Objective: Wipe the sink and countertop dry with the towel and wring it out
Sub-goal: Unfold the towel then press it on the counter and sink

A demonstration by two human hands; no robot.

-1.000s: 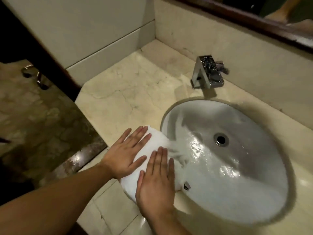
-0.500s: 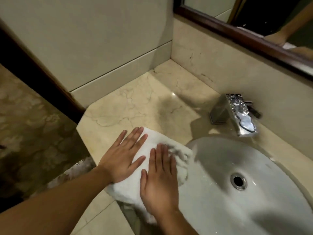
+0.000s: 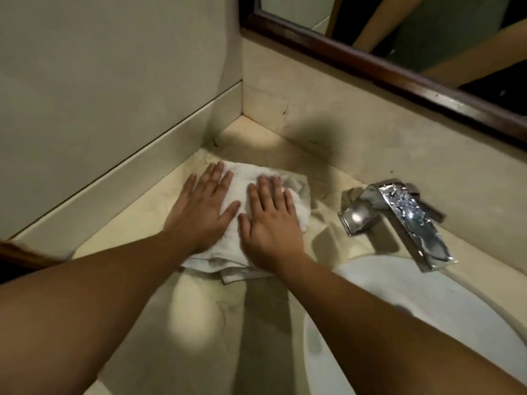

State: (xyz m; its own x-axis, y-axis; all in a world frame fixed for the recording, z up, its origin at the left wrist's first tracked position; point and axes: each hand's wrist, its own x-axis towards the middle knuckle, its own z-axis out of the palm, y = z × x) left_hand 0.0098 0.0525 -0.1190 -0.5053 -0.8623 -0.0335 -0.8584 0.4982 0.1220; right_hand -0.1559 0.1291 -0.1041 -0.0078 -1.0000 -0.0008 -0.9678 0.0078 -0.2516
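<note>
A white folded towel [image 3: 238,192] lies on the beige marble countertop [image 3: 199,315], near the back left corner, left of the faucet. My left hand [image 3: 199,213] presses flat on its left part, fingers spread and pointing away from me. My right hand [image 3: 271,223] lies flat on its right part, just beside the left. Neither hand grips the cloth; both palms rest on top. The white oval sink [image 3: 427,309] is at the lower right, under my right forearm.
A wet chrome faucet [image 3: 399,220] stands right of the towel, its spout over the sink. A low wall ledge [image 3: 119,186] bounds the counter on the left, a backsplash [image 3: 370,143] behind. A dark-framed mirror [image 3: 379,67] hangs above.
Both hands have slid the towel away from the sink's front rim, across the counter toward the back left corner. The view has followed them forward.
</note>
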